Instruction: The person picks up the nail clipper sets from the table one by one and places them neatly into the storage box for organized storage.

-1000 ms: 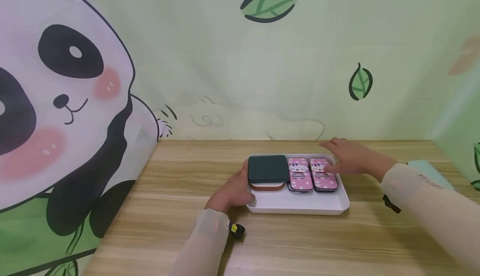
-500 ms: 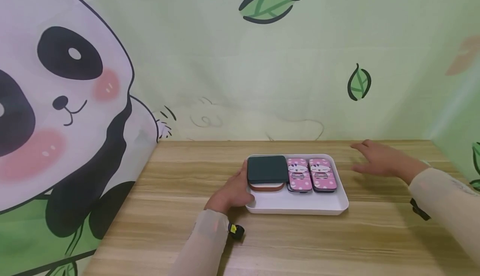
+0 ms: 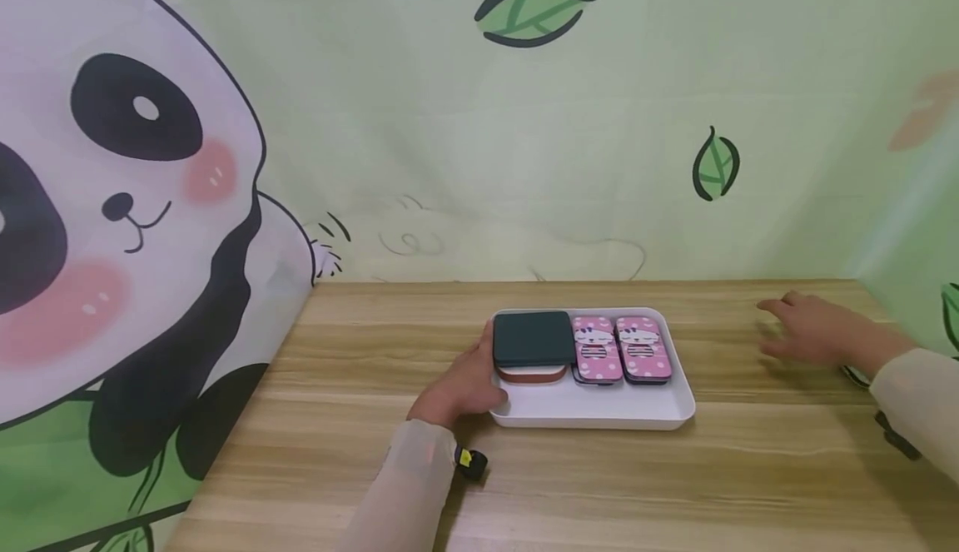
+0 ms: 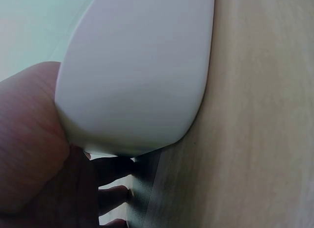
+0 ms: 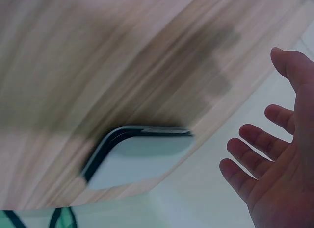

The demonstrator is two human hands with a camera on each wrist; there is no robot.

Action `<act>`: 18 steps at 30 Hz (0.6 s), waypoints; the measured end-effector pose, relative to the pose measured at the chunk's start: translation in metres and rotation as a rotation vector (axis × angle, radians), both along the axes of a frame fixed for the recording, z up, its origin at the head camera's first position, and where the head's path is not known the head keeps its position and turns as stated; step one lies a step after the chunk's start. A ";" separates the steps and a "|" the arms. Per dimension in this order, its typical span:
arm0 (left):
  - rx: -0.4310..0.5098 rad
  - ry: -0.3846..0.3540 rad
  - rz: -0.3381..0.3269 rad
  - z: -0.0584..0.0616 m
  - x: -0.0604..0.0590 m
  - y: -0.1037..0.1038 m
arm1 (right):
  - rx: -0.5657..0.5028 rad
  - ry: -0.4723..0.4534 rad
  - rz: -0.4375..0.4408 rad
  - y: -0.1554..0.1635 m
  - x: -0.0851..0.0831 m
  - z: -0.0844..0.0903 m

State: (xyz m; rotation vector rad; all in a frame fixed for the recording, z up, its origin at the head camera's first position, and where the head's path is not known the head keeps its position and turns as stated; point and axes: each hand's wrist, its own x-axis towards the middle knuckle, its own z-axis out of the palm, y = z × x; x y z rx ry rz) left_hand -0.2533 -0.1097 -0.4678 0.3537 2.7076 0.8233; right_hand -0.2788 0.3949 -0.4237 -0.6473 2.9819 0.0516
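Note:
A white tray (image 3: 592,406) sits on the table, with my left hand (image 3: 464,381) gripping its left end, thumb over the rim. The tray's outer wall (image 4: 132,76) fills much of the left wrist view. Inside, a dark green flat case (image 3: 532,338) lies on a brown-edged, white-topped item (image 3: 534,375). Beside them lie two pink cartoon-printed tins (image 3: 597,350), each over something dark-edged. My right hand (image 3: 824,331) is in the air at the right, fingers spread, holding nothing. Near it, a pale mint flat thing (image 5: 142,159) with a dark edge and rounded corners lies on the table.
The wooden table (image 3: 337,485) ends at a backdrop (image 3: 449,161) printed with a panda and leaves. A second backdrop side (image 3: 921,227) closes off the right. In the head view my right arm mostly covers the mint thing.
My right hand has moved right, from above the right pink tin to beyond the tray, over by the mint thing. My left hand and the tray have stayed put.

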 end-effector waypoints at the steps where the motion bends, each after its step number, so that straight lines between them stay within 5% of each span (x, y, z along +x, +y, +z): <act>1: 0.006 0.002 -0.002 0.001 0.000 0.000 | 0.006 -0.007 -0.007 0.004 0.002 0.000; 18: 0.019 0.009 -0.008 0.005 0.003 -0.001 | -0.012 -0.159 -0.146 0.066 0.017 -0.007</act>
